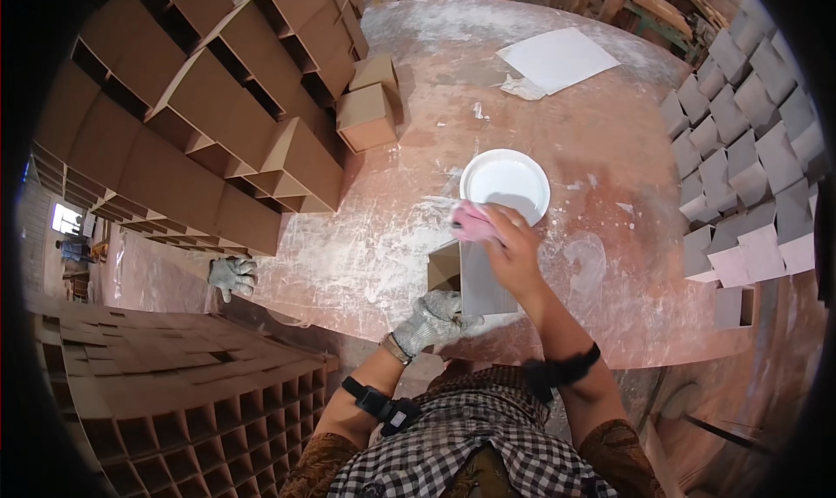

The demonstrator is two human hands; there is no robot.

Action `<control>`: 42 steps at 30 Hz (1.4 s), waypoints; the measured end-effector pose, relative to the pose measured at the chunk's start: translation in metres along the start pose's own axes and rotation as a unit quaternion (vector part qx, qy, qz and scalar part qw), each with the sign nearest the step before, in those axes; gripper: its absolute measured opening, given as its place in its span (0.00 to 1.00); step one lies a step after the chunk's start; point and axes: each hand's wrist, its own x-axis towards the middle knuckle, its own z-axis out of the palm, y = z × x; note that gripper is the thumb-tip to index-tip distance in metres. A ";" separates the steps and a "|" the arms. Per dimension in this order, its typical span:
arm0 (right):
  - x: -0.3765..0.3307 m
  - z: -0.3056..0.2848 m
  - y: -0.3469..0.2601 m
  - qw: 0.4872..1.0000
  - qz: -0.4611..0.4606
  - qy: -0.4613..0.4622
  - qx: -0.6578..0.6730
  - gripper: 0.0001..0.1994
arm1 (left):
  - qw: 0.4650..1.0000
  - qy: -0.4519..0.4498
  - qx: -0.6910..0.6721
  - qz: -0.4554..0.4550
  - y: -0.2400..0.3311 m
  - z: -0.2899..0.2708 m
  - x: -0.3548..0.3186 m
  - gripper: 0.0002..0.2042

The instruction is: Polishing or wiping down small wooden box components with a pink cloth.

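My left hand [430, 322], in a grey knitted glove, grips the near left edge of an open-ended cardboard box [486, 282] on the table. The side of the box facing up looks grey-white, while its inside is brown. My bare right hand [515, 252] is closed around a pink sponge or wadded cloth [473, 223], at the far end of the box; whether it touches the box I cannot tell. Just beyond that hand is a round white dish [492, 165], its near rim partly hidden by my fingers.
Brown boxes [261, 141] are stacked high on the left, grey-white ones [753, 154] on the right. A loose grey glove [232, 276] lies at the table's left edge. A white sheet [562, 58] lies at the back of the stained table [366, 245]. More brown boxes [209, 411] stand lower left.
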 end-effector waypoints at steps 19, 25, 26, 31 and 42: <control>-0.069 -0.047 -0.021 0.993 0.110 0.040 0.020 0.21 | 0.999 0.033 -0.034 0.002 -0.011 0.006 -0.007 0.17; -0.028 -0.014 0.036 0.997 0.039 -0.060 0.010 0.24 | 0.975 -0.069 -0.163 -0.133 -0.001 -0.003 -0.006 0.17; -0.032 -0.013 0.032 0.998 0.022 -0.063 -0.022 0.25 | 0.987 -0.052 -0.112 -0.101 -0.001 -0.003 -0.003 0.17; -0.086 -0.029 -0.009 0.995 0.004 -0.086 -0.043 0.25 | 0.956 0.195 0.082 0.202 -0.031 0.024 0.000 0.10; -0.079 -0.049 -0.031 0.995 0.087 -0.024 0.035 0.23 | 0.993 0.069 0.033 0.085 -0.025 0.015 -0.002 0.15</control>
